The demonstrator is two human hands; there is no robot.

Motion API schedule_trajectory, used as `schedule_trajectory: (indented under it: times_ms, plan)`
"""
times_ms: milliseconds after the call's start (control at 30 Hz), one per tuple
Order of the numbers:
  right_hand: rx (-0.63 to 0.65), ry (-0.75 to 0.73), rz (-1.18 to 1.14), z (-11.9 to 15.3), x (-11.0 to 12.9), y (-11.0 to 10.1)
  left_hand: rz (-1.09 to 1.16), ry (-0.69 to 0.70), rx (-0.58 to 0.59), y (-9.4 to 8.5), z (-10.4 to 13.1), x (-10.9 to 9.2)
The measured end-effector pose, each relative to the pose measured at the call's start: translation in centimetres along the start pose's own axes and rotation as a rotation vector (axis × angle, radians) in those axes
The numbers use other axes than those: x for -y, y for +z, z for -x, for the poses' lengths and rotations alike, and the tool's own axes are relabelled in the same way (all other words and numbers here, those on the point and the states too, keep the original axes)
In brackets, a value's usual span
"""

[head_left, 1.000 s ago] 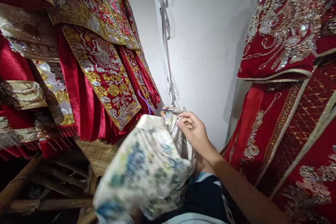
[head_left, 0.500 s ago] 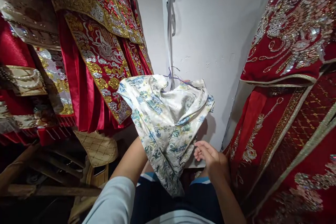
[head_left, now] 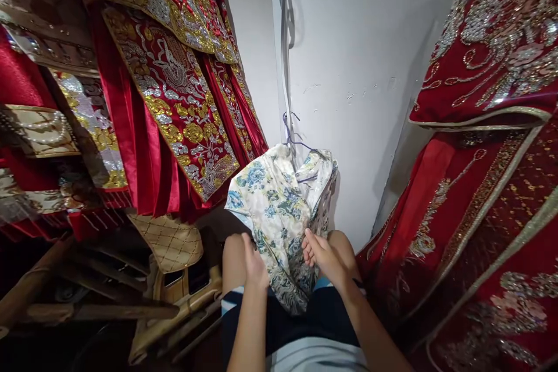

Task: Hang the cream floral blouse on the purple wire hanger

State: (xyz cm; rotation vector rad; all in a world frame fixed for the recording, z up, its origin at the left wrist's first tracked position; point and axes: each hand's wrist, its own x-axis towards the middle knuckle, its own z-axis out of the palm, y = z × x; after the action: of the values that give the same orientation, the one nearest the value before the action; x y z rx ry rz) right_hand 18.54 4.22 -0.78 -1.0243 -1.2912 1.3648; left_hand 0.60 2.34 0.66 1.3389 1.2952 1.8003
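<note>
A white floral shirt [head_left: 279, 203] with blue and green print hangs on a thin purple hanger [head_left: 300, 144] in front of me, its lower part hanging down between my knees. My right hand [head_left: 321, 256] has its fingers curled, thumb and forefinger pinching the cloth at the front of the shirt. At the shirt's left edge is my left hand [head_left: 255, 261], thumb pointing up; its other fingers are hidden, so its grip does not show.
Red embroidered garments [head_left: 174, 87] with gold and silver sequins hang at the left, and more beaded red garments [head_left: 471, 186] at the right. A bamboo chair [head_left: 187, 302] stands at the lower left. Behind the shirt are a pale wall [head_left: 349, 58] and a metal pole [head_left: 281, 40].
The shirt has turned and shifted slightly down, its left sleeve moving right. My left hand has come out from behind it to its left edge. My right hand has moved left onto the cloth.
</note>
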Motion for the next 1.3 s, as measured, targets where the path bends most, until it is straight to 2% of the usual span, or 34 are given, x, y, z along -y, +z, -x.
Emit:
schedule_trajectory:
  times_ms: [133,200,267,400,500,633,667,700,733,800,867,900,1000,1067,1167,1300]
  plan:
    - [-0.022,0.001,0.086,-1.8,-0.6,-0.2,0.211,-0.349,0.183,0.5,0.7,-1.1]
    - [-0.078,-0.004,0.086,-2.8,-0.8,-0.5,0.313,-0.489,0.155,0.9,1.0,-1.8]
    - [-0.116,-0.02,0.078,-3.5,-0.7,-0.8,0.358,-0.546,0.091,1.3,1.2,-2.1]
    - [-0.059,-0.062,0.062,-3.9,-0.3,-1.5,0.357,-0.622,0.036,1.2,1.2,-1.5]
    - [-0.02,-0.073,0.051,-3.3,0.2,-1.5,0.263,-0.522,-0.047,0.4,0.8,-0.2]
    - [0.003,-0.06,0.064,-1.8,0.8,-1.0,0.005,-0.19,-0.359,-0.1,0.8,2.2]
    - [0.014,-0.058,0.07,-1.4,1.0,-0.9,-0.064,-0.119,-0.411,0.0,1.0,2.8]
    - [0.025,-0.058,0.074,-1.1,1.0,-0.7,-0.12,-0.059,-0.409,0.4,1.4,3.3]
    - [0.038,-0.059,0.075,-0.8,1.1,-0.4,-0.157,-0.01,-0.351,1.0,1.7,3.7]
    - [0.058,-0.062,0.075,-0.5,1.1,0.0,-0.178,0.053,-0.141,2.4,2.5,4.2]
    - [0.07,-0.061,0.078,-0.2,1.1,0.4,-0.159,0.071,0.051,3.9,3.0,4.2]
    - [0.076,-0.055,0.075,-0.2,1.1,0.6,-0.147,0.069,0.104,4.6,3.2,4.1]
    - [0.078,-0.035,0.038,-0.3,2.1,0.8,-0.127,0.063,0.177,5.6,3.2,3.7]
    - [0.04,-0.043,-0.019,-1.0,3.8,0.8,-0.136,0.072,0.205,5.7,3.1,3.6]
    - [-0.064,-0.093,-0.122,-3.2,7.6,0.8,-0.18,0.077,0.224,5.6,3.0,3.7]
    - [-0.139,-0.152,-0.216,-7.6,13.7,0.4,-0.218,0.071,0.28,6.4,3.2,4.0]
